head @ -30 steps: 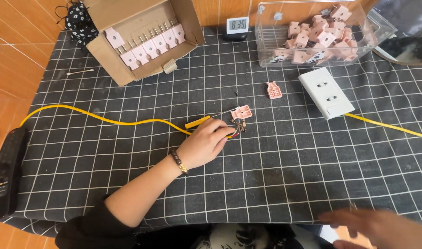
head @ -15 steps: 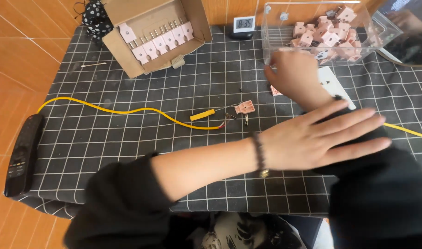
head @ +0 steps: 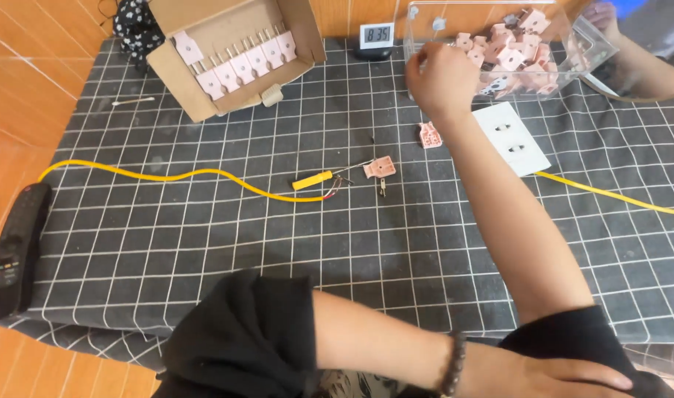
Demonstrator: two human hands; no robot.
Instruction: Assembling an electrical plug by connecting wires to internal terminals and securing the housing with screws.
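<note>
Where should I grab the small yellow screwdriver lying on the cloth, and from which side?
Take the screwdriver by its yellow handle, coming straight down from above. It lies flat, and the handle is its thickest part. The handle's left end is bare cloth, while the thin metal tip points right into the wire ends and the pink plug.

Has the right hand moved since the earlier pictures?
Yes. The right hand has gone from the table's near edge up to the clear plastic bin, past the white socket plate.

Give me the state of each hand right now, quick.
Left hand: resting low at the frame's edge, holding nothing visible.
Right hand: at the clear bin of pink plugs; grip cannot be told.
</note>
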